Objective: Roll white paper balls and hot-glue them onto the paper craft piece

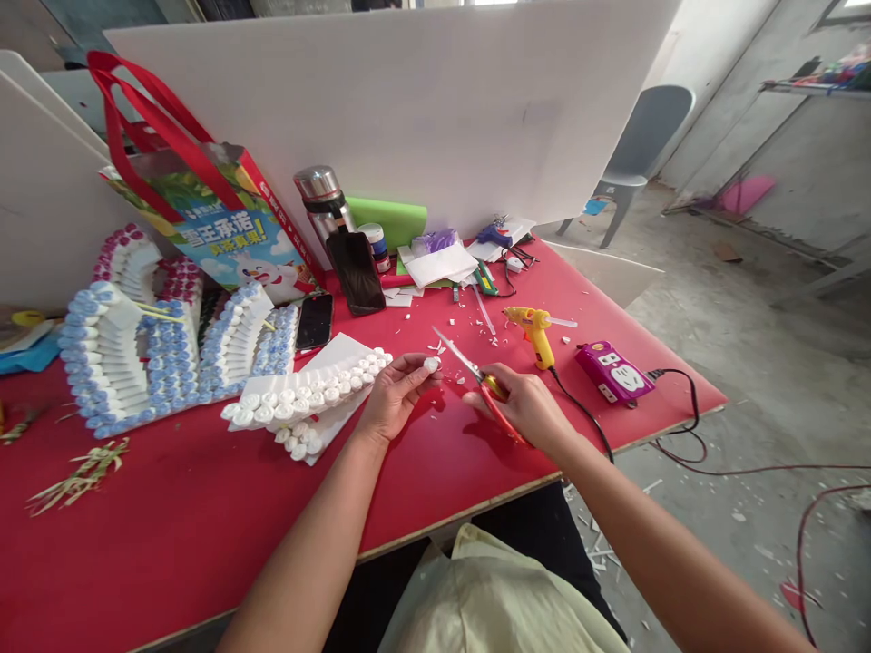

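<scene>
Between the thumb and fingers of my left hand (pixel 401 392) is a small white rolled flower (pixel 431 365). My right hand (pixel 523 405) grips a pair of scissors (pixel 491 390) with red and yellow handles. The scissors' blades point up and left, just right of the white flower and apart from it. Left of my left hand lie white strips edged with rows of white rolled flowers (pixel 306 399). White scraps are scattered on the red table (pixel 469 472) around the blades.
A yellow glue gun (pixel 534 334) and a purple power strip (pixel 616 372) sit to the right, with cords over the table edge. Behind are a phone (pixel 314 321), a steel flask (pixel 325 199) and a shopping bag (pixel 218 227). Blue-flowered pieces (pixel 112 363) stand at left.
</scene>
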{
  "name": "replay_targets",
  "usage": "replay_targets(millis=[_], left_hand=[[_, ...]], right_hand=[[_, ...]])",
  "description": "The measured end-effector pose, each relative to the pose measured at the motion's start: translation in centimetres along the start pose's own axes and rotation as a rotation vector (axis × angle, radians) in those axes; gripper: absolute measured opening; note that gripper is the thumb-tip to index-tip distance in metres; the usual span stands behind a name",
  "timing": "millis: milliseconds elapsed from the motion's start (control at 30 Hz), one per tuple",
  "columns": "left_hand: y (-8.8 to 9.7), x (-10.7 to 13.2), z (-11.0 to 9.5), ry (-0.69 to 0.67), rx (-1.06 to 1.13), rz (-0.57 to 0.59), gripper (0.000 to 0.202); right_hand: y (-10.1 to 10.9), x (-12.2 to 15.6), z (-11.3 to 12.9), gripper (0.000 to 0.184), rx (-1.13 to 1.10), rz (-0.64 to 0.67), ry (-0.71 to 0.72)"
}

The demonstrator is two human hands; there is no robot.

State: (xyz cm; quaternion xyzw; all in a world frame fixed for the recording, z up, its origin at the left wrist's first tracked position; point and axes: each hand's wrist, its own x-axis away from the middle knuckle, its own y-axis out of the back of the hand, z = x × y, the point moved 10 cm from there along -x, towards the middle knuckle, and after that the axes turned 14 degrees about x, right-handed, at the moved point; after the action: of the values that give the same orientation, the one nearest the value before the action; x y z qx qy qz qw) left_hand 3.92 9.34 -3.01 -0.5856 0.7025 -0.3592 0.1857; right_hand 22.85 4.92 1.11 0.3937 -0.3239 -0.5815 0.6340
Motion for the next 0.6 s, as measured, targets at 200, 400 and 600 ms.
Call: replay_targets(millis=[200,400,600], left_hand=[[0.2,0.0,0.0,0.004,0.007,-0.023,0.028],[0.1,0.1,0.0,0.007,0.027,-0.015,0.028],[-0.4,0.1,0.1,0.023,0.026,0.03,0.023]], right_hand=[[1.9,0.1,1.2,0.058,0.023,0.048,0.158],[0.5,0.4,2.0,0.07,0.201,0.009,0.226],[0.0,0.5,2.7,0.073,0.233,0.001,0.233]])
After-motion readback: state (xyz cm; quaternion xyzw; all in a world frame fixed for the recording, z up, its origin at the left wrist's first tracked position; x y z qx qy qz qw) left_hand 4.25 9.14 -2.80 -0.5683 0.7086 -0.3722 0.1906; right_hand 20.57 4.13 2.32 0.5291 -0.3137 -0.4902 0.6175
